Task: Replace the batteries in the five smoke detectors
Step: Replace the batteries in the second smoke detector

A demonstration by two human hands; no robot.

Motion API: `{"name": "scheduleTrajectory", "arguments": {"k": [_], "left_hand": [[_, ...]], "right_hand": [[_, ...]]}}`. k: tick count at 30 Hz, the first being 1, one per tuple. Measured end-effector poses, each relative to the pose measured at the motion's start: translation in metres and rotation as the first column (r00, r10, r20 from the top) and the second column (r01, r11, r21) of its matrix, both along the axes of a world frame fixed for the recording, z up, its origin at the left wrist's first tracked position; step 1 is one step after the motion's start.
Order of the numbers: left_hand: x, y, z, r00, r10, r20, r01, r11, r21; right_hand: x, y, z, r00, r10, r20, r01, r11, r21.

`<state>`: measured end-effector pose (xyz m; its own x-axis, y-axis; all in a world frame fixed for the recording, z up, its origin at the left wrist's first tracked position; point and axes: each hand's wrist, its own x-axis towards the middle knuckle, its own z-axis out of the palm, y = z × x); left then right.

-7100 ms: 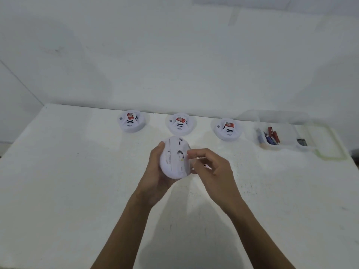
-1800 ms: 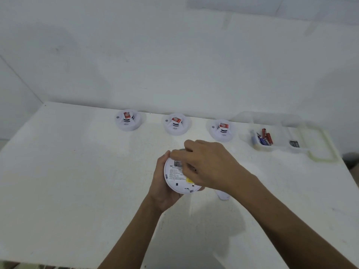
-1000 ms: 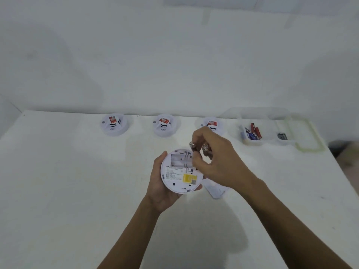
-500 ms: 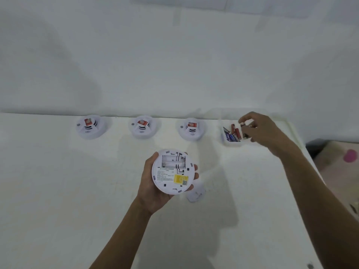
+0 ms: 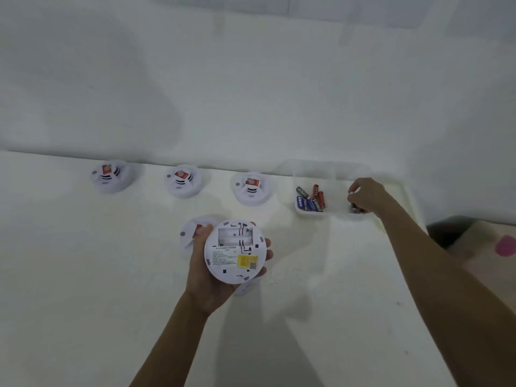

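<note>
My left hand (image 5: 206, 277) grips a round white smoke detector (image 5: 236, 251) back side up, and its battery bay shows no cells. My right hand (image 5: 367, 195) reaches into the right compartment of a clear plastic box (image 5: 312, 215), fingers curled round dark old batteries (image 5: 356, 208). Red and blue batteries (image 5: 311, 198) lie in the box's left compartment. Three detectors (image 5: 110, 175), (image 5: 183, 181), (image 5: 251, 188) stand in a row at the back. Another detector (image 5: 191, 233) lies partly hidden behind my left hand.
A small white battery cover (image 5: 245, 287) lies on the white table (image 5: 83, 275) under the held detector. The box's lid (image 5: 405, 196) lies to its right by the table's edge. A wall stands close behind the row. Beyond the right edge, a pink object (image 5: 505, 245) lies on the floor.
My right hand pulled the batteries out of the held detector and carried them right to the box, now over its right compartment. The left hand kept holding the detector.
</note>
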<state>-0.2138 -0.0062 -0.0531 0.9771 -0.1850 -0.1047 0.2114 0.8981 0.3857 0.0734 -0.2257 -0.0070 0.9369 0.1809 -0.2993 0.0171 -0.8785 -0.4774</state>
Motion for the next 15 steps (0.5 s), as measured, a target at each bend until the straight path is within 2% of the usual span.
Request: {"name": "scheduleTrajectory", "arguments": {"k": [4, 9, 12, 15], "left_hand": [[0.01, -0.016, -0.002, 0.999, 0.004, 0.036, -0.004, 1.0, -0.004], [0.018, -0.031, -0.006, 1.0, 0.006, 0.023, -0.005, 1.0, -0.019], [0.022, -0.037, -0.006, 1.0, 0.012, 0.015, -0.011, 1.0, -0.018], [0.026, -0.041, -0.006, 1.0, 0.014, 0.011, -0.014, 1.0, -0.018]], "right_hand": [[0.003, -0.001, -0.01, 0.995, 0.099, -0.021, -0.1, 0.993, -0.059], [0.009, -0.003, -0.016, 0.979, 0.201, 0.035, -0.193, 0.967, -0.165], [0.011, -0.003, -0.012, 0.951, 0.233, 0.202, -0.207, 0.968, -0.141], [0.006, 0.008, -0.002, 0.846, 0.357, 0.397, -0.355, 0.931, -0.082]]}}
